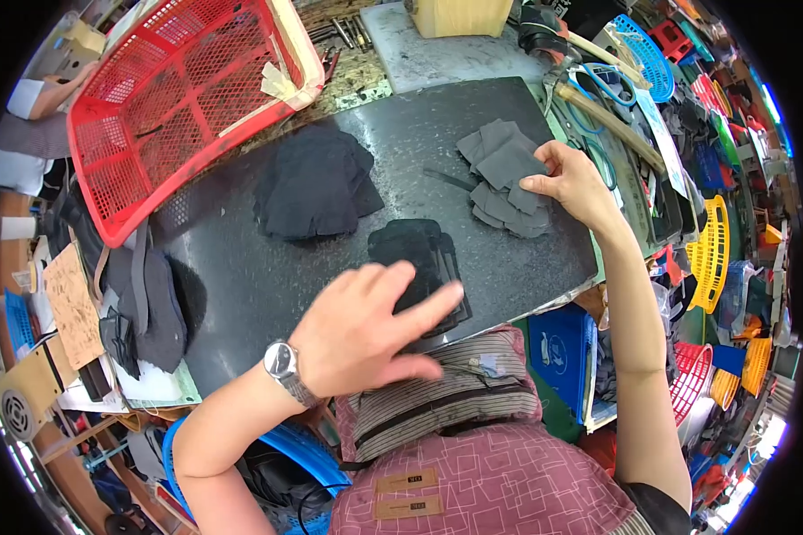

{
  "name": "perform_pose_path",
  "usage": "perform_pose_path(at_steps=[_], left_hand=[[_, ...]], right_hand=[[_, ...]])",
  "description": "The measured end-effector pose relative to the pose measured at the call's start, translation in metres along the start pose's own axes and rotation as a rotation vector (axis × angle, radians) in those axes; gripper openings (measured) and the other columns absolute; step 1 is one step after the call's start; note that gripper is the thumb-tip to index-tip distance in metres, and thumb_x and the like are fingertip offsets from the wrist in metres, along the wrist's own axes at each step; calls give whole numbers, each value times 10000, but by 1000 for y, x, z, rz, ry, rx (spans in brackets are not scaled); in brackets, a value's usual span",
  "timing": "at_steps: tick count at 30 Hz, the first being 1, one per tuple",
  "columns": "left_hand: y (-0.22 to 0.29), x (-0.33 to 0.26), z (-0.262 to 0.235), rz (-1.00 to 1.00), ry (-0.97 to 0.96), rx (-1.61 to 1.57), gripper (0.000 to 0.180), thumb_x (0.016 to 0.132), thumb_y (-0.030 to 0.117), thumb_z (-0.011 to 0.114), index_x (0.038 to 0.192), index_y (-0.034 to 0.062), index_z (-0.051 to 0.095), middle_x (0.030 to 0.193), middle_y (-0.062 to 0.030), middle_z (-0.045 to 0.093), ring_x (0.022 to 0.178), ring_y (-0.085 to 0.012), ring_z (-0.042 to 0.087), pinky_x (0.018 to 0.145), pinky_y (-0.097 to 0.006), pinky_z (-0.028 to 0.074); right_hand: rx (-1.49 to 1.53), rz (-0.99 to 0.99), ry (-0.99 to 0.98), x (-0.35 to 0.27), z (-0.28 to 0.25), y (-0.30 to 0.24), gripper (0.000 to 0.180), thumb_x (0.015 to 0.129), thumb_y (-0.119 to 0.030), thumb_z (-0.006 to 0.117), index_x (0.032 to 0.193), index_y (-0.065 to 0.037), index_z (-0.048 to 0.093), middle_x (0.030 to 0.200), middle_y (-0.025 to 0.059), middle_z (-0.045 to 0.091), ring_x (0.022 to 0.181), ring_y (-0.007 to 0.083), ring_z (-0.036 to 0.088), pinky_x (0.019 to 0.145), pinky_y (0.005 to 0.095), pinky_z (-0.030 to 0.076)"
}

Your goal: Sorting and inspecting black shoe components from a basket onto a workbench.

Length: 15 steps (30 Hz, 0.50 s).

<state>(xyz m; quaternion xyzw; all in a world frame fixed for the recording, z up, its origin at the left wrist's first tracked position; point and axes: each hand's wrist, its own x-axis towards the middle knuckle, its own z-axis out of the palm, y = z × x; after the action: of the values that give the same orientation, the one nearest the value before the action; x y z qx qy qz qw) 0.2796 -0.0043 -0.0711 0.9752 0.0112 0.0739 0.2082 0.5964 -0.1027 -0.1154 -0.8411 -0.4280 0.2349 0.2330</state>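
My left hand [366,325], a watch on its wrist, hovers with fingers spread and holds nothing. Beneath and beyond it lies a small stack of black flat pieces [410,241], partly hidden by the fingers. On the right, my right hand [573,183] pinches the edge of a grey square piece [509,165] on top of a loose, fanned pile of grey pieces [513,214]. Whether these are leather or cloth, I cannot tell. A larger heap of black flat pieces [312,183] rests left of centre. All lie on a dark smooth board [241,294].
A red plastic basket [183,116] stands at the far left. Beyond the board is a pale slab [437,67]. Scissors with blue handles [611,85] and a wooden-handled hammer [611,125] lie far right. Dark strips [161,303] sit at the left edge; a blue bin [562,361] stands below.
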Motion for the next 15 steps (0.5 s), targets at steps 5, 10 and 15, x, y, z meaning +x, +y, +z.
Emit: perform_pose_path(at_steps=[5,10,15], left_hand=[[-27,67,16,-79,462,-116,463,709,170,737,1138,60,599,990,-135,595,882,-315,595,775,-369,506],[-54,120,50,-22,583,-269,473,787,76,632,1244,65,511,1150,-153,557,1034,-303,558,902,-367,460],[-48,69,30,-417,545,-902,380,901,101,551,1265,20,479,1160,-71,547,1052,-130,515,894,-265,422]], right_hand=[[-20,-162,163,-14,15,-3,340,679,-181,780,898,-33,568,808,76,579,803,242,563,669,344,433],[-197,-676,435,-32,36,-9,238,705,-42,730,901,-90,604,767,23,596,761,191,577,647,323,439],[1026,-27,343,-49,24,-25,158,847,-58,653,997,-12,634,793,-16,632,705,35,540,664,200,428]])
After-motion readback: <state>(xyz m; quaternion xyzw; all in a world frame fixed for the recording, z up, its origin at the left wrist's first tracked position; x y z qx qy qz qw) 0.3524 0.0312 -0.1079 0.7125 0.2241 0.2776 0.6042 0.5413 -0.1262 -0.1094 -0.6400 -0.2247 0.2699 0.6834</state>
